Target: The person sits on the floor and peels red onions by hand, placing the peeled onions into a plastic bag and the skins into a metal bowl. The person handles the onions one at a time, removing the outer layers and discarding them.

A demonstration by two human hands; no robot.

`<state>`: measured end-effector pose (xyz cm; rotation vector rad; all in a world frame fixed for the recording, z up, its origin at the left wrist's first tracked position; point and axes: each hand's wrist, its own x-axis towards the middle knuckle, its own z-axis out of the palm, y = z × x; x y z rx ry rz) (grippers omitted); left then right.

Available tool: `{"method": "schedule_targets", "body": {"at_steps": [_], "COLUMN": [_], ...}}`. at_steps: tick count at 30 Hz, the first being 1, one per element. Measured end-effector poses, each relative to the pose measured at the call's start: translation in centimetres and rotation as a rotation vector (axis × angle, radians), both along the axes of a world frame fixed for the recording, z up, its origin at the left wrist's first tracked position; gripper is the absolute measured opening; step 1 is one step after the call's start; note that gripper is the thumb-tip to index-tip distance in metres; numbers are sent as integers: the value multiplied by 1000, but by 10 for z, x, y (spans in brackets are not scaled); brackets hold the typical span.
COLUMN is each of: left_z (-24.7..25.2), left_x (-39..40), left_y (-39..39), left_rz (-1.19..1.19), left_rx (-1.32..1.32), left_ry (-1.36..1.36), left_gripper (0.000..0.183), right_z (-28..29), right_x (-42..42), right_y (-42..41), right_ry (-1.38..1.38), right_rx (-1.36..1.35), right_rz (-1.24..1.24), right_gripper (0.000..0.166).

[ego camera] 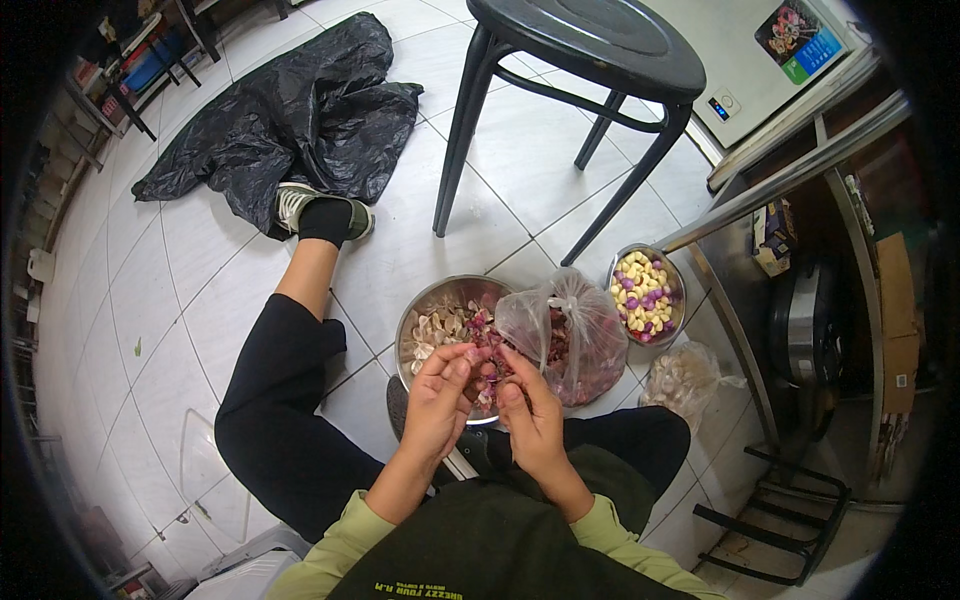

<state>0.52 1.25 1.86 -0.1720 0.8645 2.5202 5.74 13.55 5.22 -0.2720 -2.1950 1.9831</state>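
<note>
Over a wide metal bowl (pixel 400 336), my left hand (pixel 439 401) pinches a small pinkish shallot (pixel 475 355) between thumb and fingertips. My right hand (pixel 536 427) is held close beside it, index finger stretched towards the shallot; whether something thin sits in its grip is hidden. Unpeeled garlic cloves (pixel 435 328) fill the bowl's left side, with purple-red shallots and skins (pixel 486 390) at its middle. A knotted clear plastic bag of shallots (pixel 581 352) leans over the bowl's right rim. Beyond it stands a smaller metal bowl (pixel 681 307) containing peeled garlic and purple shallots (pixel 641 296).
A black stool (pixel 592 45) stands ahead on white floor tiles. A black plastic bag (pixel 300 112) lies by my outstretched foot (pixel 326 214). To the right are a clear bag of garlic (pixel 681 379), a metal-framed shelf (pixel 780 187) and a black rack (pixel 780 517).
</note>
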Motion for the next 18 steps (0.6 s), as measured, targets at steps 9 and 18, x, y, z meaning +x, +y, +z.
{"method": "schedule_targets", "body": {"at_steps": [9, 18], "left_z": [2, -2], "left_x": [0, 2], "left_y": [0, -1], "left_rz": [-35, 9], "left_rx": [24, -89], "left_ry": [-60, 11], "left_gripper": [24, 25], "right_z": [3, 5], "right_x": [2, 2], "right_y": [2, 2], "right_ry": [-34, -28], "right_rx": [5, -62], "right_rz": [42, 149], "right_gripper": [40, 39]}}
